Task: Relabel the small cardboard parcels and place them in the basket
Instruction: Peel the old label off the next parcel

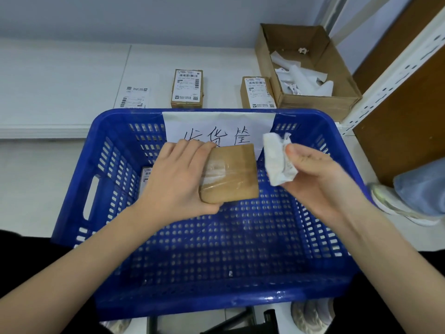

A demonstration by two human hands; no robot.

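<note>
Presently, left hand (178, 179) grips a small brown taped cardboard parcel (231, 174) over the blue perforated plastic basket (79, 189). Right hand (317, 174) pinches a crumpled white paper label (277, 162).

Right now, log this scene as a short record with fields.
left hand: grips bare parcel above the blue basket
right hand: holds crumpled label
in basket: one labelled parcel, partly hidden
on table: two labelled parcels, loose label sheet
scrap box: holds white paper strips
</note>
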